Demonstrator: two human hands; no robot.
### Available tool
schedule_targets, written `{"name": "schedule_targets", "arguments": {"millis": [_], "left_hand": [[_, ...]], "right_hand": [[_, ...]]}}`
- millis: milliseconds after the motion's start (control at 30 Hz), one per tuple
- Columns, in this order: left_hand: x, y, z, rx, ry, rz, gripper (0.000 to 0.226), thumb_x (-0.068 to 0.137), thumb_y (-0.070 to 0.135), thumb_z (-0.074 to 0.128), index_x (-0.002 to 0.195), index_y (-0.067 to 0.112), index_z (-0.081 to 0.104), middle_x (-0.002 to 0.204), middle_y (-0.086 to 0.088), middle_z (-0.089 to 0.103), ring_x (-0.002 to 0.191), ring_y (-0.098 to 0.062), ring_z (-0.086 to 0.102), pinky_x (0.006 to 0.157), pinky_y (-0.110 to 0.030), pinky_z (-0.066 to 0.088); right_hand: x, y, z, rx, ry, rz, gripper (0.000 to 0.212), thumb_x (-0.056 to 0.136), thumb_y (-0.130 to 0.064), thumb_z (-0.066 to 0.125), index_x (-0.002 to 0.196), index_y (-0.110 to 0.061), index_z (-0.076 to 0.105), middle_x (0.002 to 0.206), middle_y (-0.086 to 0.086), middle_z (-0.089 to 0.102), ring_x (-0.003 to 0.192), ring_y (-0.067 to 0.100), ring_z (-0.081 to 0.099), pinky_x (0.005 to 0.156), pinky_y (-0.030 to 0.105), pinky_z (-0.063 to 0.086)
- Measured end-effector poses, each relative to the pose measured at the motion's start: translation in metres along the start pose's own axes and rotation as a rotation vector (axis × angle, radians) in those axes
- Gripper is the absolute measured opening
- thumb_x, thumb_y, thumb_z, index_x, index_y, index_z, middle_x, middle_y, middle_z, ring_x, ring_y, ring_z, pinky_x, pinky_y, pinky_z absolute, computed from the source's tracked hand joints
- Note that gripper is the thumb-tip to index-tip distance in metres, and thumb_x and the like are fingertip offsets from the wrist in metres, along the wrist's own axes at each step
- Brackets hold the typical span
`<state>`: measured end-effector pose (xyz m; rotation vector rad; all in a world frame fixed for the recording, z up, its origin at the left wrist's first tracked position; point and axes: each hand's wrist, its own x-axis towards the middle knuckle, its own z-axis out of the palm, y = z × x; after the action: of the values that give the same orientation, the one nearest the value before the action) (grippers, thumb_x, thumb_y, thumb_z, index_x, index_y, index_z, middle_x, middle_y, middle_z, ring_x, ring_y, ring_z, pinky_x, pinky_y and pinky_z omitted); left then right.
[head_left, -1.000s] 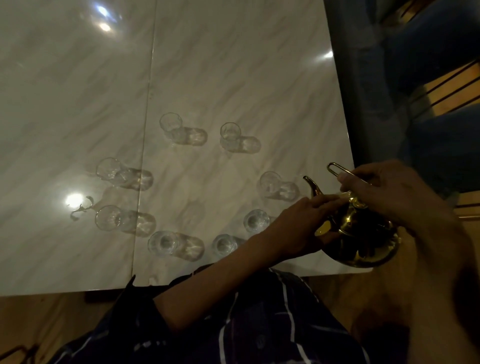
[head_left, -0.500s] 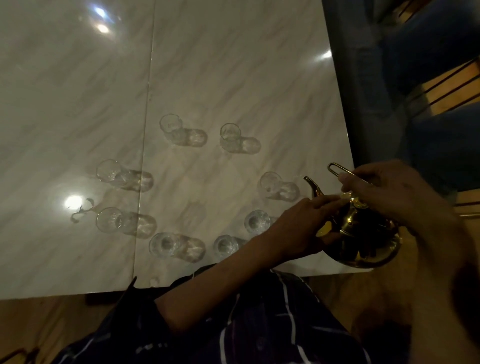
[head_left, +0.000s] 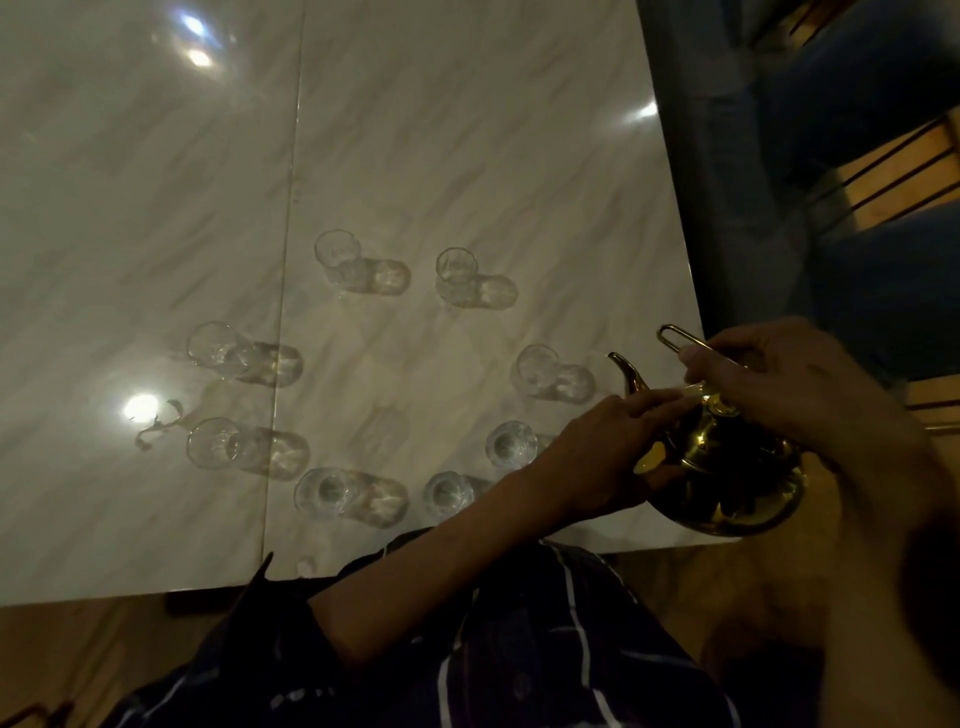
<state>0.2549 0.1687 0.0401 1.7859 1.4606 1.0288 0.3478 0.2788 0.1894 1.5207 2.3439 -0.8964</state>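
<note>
A shiny brass teapot sits at the near right corner of the marble table, its curved spout pointing away from me. My right hand grips its thin wire handle from above. My left hand lies against the pot's left side, fingers stretched toward the lid. Several small clear glasses stand in a ring left of the pot, the nearest just beside my left wrist.
The table's right edge drops to a dark blue seat and wooden slats. The near edge runs just above my striped dark shirt. A seam splits the tabletop. Bright lamp reflections dot the left half.
</note>
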Motion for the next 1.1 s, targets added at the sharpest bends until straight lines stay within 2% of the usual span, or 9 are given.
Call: {"name": "schedule_targets", "arguments": {"millis": [167, 333, 467, 600, 733, 900, 1033, 1100], "left_hand": [[0.0011, 0.0014, -0.0010, 0.004, 0.007, -0.005, 0.065, 0.095, 0.030, 0.068, 0.153, 0.012, 0.042, 0.152, -0.011, 0.048, 0.121, -0.027, 0.061, 0.090, -0.044, 0.057], [0.0005, 0.0022, -0.0038, -0.011, 0.019, 0.013, 0.064, 0.095, 0.028, 0.069, 0.151, 0.009, 0.044, 0.150, -0.014, 0.050, 0.119, -0.028, 0.062, 0.089, -0.045, 0.058], [-0.0003, 0.0020, -0.0041, -0.011, 0.024, 0.016, 0.063, 0.096, 0.028, 0.069, 0.151, 0.009, 0.045, 0.150, -0.013, 0.050, 0.119, -0.027, 0.062, 0.090, -0.044, 0.057], [0.0004, 0.0025, -0.0046, -0.011, 0.031, 0.021, 0.062, 0.096, 0.029, 0.068, 0.150, 0.009, 0.045, 0.149, -0.012, 0.051, 0.117, -0.025, 0.063, 0.089, -0.042, 0.058], [0.0012, 0.0013, -0.0038, -0.016, 0.019, 0.014, 0.063, 0.096, 0.030, 0.068, 0.151, 0.010, 0.044, 0.150, -0.011, 0.049, 0.117, -0.025, 0.063, 0.089, -0.043, 0.058], [0.0000, 0.0029, -0.0065, -0.027, 0.035, 0.030, 0.062, 0.095, 0.026, 0.070, 0.149, 0.007, 0.046, 0.149, -0.014, 0.051, 0.116, -0.027, 0.065, 0.088, -0.042, 0.059], [-0.0015, 0.0022, -0.0058, -0.029, 0.032, 0.033, 0.063, 0.095, 0.026, 0.070, 0.150, 0.007, 0.046, 0.149, -0.014, 0.051, 0.116, -0.026, 0.064, 0.088, -0.043, 0.059], [-0.0017, 0.0025, -0.0058, -0.033, 0.030, 0.029, 0.062, 0.095, 0.026, 0.070, 0.150, 0.007, 0.046, 0.149, -0.014, 0.051, 0.117, -0.027, 0.064, 0.089, -0.044, 0.059]], "right_hand": [[-0.0002, -0.0011, -0.0014, -0.002, -0.013, -0.011, 0.019, 0.092, -0.046, 0.054, 0.079, -0.035, 0.063, 0.099, 0.000, 0.062, 0.097, 0.018, 0.057, 0.079, 0.034, 0.044], [0.0001, -0.0028, -0.0007, 0.004, -0.017, -0.013, 0.019, 0.092, -0.045, 0.055, 0.083, -0.031, 0.064, 0.103, 0.002, 0.063, 0.100, 0.019, 0.056, 0.086, 0.038, 0.047], [0.0001, -0.0032, -0.0006, 0.010, -0.026, 0.011, 0.024, 0.091, -0.047, 0.054, 0.088, -0.028, 0.067, 0.109, 0.006, 0.067, 0.102, 0.022, 0.059, 0.083, 0.036, 0.045], [-0.0006, -0.0049, -0.0014, 0.000, -0.019, 0.022, 0.028, 0.092, -0.047, 0.054, 0.096, -0.025, 0.069, 0.118, 0.010, 0.066, 0.108, 0.024, 0.058, 0.088, 0.039, 0.046], [-0.0011, -0.0051, -0.0024, -0.002, -0.012, 0.034, 0.041, 0.091, -0.049, 0.054, 0.109, -0.016, 0.070, 0.119, 0.012, 0.066, 0.111, 0.027, 0.059, 0.092, 0.043, 0.048], [-0.0021, -0.0059, -0.0006, 0.004, -0.022, 0.049, 0.041, 0.091, -0.049, 0.054, 0.110, -0.016, 0.070, 0.119, 0.011, 0.066, 0.112, 0.027, 0.059, 0.096, 0.046, 0.047], [-0.0036, -0.0070, -0.0002, 0.008, -0.020, 0.025, 0.029, 0.092, -0.046, 0.054, 0.095, -0.023, 0.070, 0.112, 0.010, 0.068, 0.106, 0.025, 0.060, 0.093, 0.044, 0.048], [-0.0040, -0.0074, 0.0002, -0.003, -0.021, 0.030, 0.033, 0.092, -0.047, 0.053, 0.098, -0.020, 0.071, 0.111, 0.010, 0.069, 0.105, 0.025, 0.061, 0.092, 0.044, 0.048]]}}
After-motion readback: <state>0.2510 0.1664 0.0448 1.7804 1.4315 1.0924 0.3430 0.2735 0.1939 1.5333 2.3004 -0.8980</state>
